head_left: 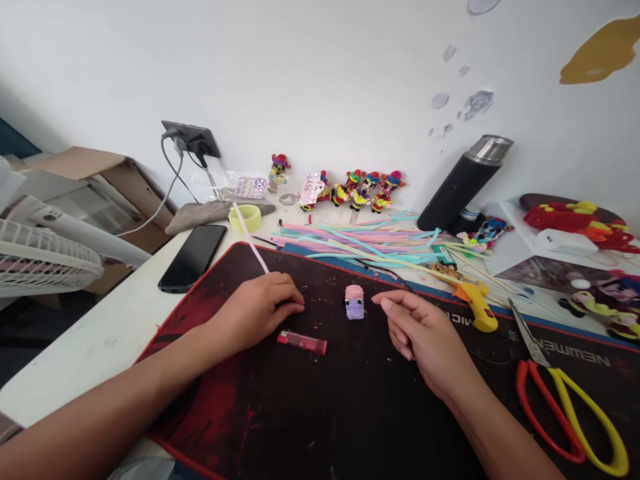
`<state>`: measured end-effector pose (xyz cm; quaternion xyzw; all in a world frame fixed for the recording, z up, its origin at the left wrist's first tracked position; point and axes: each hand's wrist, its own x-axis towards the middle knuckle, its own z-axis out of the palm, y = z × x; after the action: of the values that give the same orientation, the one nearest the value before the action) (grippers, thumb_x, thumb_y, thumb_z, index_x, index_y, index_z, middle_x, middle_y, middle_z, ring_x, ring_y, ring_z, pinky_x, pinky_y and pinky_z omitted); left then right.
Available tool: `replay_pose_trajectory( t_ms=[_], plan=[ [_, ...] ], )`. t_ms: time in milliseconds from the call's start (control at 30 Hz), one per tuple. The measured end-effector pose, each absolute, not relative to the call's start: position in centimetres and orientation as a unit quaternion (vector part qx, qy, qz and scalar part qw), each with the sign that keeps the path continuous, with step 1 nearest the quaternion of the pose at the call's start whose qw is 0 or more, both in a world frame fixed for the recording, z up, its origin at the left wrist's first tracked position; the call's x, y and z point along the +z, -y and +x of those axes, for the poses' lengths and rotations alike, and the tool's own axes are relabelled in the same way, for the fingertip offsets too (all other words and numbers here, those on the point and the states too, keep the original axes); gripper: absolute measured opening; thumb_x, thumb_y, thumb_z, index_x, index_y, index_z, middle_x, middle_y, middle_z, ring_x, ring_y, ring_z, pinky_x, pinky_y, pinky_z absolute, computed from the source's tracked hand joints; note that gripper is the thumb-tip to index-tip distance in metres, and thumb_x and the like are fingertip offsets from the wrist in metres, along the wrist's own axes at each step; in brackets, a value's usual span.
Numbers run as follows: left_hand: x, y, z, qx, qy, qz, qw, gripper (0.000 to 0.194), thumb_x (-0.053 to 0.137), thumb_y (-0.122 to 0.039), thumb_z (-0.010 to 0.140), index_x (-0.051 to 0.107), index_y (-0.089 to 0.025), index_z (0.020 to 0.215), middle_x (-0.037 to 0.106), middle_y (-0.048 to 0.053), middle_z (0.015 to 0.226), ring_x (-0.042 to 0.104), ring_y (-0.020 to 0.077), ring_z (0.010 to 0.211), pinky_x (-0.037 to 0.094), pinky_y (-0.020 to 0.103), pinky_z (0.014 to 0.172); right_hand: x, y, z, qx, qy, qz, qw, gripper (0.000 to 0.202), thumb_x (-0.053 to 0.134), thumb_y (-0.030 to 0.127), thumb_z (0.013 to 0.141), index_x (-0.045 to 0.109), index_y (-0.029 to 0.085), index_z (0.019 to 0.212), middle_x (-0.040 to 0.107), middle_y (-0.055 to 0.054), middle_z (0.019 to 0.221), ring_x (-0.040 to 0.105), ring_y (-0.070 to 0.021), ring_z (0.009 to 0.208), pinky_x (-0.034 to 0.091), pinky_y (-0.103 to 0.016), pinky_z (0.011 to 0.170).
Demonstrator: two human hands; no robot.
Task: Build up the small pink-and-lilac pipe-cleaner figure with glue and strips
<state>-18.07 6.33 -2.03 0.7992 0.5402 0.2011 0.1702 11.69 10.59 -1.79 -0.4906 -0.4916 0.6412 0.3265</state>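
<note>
Pink-and-lilac pipe-cleaner figure (pixel 355 304) is resting on the mouse pad (pixel 300 413), risking a knock should the right hand (pixel 423 327), its fingers bending loosely, seemingly empty, stray sideways. The left hand (pixel 257 305) is curling by a pale pipe cleaner (pixel 250 237); whether grasping it, I cannot tell.

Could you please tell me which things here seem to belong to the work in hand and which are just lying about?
Likely part of the work:
pink-and-purple fuzzy piece, between left hand and right hand
pale strip by the left hand
pastel strips
lighter, scissors, glue gun

Likely just lying about:
phone
fan
black flask
</note>
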Motion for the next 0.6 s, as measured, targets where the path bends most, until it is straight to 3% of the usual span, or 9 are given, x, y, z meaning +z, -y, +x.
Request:
replay_pose_trajectory(
  t_ms=[600],
  plan=[
    [-1.94,-6.53,-18.23,0.191,-0.544,0.800,0.163,0.024,0.054,-0.028,0.105,0.075,-0.021,0.099,0.074,0.005,0.100,0.070,0.0198,0.095,0.052,0.030,0.087,-2.03,-10.63,11.79,0.640,0.492,-0.498,0.316,0.039,0.075,0.053,0.091,0.073,0.018,0.108,0.045,0.008,0.053,0.037,-0.0092,0.042,0.023,-0.025,0.044]
  ],
)
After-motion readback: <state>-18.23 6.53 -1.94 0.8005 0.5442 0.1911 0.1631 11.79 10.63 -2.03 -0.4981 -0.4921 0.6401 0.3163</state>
